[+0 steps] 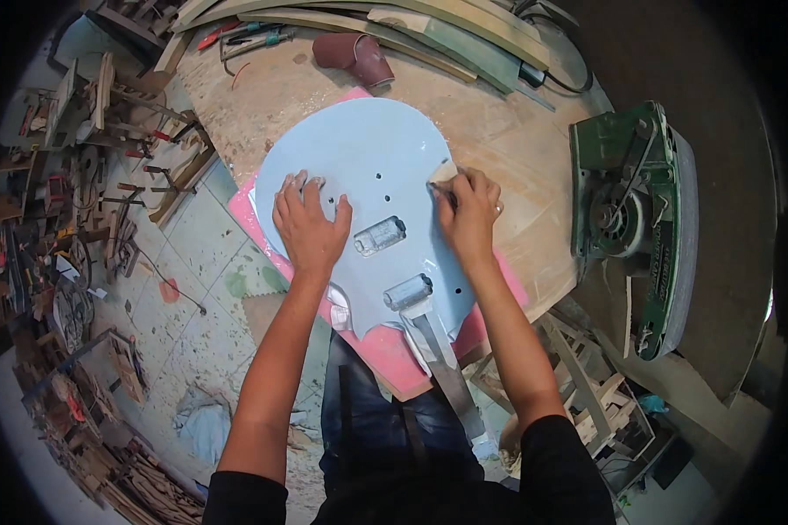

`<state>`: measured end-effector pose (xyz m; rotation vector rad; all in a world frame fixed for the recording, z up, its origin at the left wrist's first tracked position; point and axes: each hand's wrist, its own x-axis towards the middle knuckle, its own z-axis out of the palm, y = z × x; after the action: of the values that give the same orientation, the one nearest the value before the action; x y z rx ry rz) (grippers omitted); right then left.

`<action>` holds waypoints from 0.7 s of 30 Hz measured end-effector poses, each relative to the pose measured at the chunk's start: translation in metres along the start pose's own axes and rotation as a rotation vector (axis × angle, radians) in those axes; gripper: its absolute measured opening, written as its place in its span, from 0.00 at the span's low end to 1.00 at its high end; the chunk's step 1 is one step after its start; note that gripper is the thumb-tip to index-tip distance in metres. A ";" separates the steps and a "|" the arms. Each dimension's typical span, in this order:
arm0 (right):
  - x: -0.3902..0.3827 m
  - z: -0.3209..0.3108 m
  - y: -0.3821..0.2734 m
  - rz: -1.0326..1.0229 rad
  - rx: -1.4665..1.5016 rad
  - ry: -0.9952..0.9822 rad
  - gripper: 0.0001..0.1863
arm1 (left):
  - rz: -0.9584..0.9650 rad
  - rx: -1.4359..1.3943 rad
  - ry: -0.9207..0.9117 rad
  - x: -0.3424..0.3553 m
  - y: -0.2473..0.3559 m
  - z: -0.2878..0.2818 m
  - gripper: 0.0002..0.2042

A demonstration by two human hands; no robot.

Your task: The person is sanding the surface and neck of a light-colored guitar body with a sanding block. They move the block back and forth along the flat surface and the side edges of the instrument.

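Note:
A pale blue electric guitar body (pixel 359 140) lies flat on a pink pad (pixel 398 367). Two metal-lined rectangular cavities and several small dark holes show in its face. My left hand (pixel 309 214) rests on the left part of the body, its fingers spread and holding nothing. At the right edge, my right hand (pixel 471 210) pinches a small tan piece of sandpaper (pixel 443 172) against the body's rim. Toward me, a masked neck (pixel 436 346) sticks out from the body.
The wooden workbench (pixel 517 192) carries a reddish-brown sandpaper roll (pixel 355 57), curved wood strips (pixel 446 39) and a clamp (pixel 256 42) at the far side. A green belt sander (pixel 626 210) stands at the right. Clamps and wood scraps (pixel 105 175) crowd the left.

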<state>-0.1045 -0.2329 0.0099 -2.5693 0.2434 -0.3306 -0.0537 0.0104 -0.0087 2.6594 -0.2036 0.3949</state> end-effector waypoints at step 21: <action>-0.095 -0.035 0.008 -0.061 0.063 -0.211 0.11 | 0.005 0.031 0.016 -0.001 -0.001 -0.004 0.23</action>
<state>-0.2056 -0.2341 0.0170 -2.5284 0.0766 -0.0860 -0.0554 0.0130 -0.0058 2.6861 -0.2005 0.4238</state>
